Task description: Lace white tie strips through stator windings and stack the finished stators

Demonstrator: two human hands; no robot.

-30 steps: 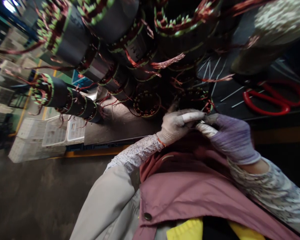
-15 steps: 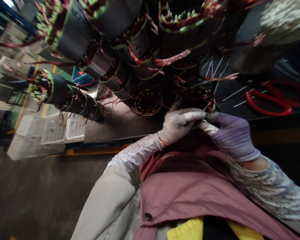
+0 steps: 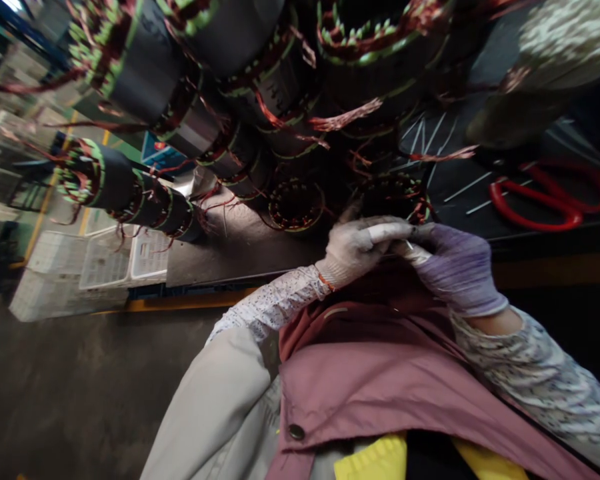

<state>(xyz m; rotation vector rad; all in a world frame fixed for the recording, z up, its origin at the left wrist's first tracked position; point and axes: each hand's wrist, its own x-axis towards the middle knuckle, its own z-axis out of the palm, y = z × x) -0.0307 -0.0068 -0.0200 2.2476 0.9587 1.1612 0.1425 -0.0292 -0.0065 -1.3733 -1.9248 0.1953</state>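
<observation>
The gloves (image 3: 455, 270) are matt knitted cloth, the scissor handles (image 3: 573, 220) glossy plastic — cylinders (image 3: 155, 67) smooth metal, wires (image 3: 347, 117) rough copper

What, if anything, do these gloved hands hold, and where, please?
That cannot be told: the white-gloved left hand and purple-gloved right hand meet, fingers hiding any hold.

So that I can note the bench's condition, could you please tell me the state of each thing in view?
Left hand: gloved, grip hidden
Right hand: gloved, close to the left, grip hidden
Nearest stator: end open, beside the hands
Stators: several stacked
Copper leads: loose, some frayed
Scissors: lying on the bench, blades unclear
White strips: scattered loose
Crates: grouped beside the bench
</observation>
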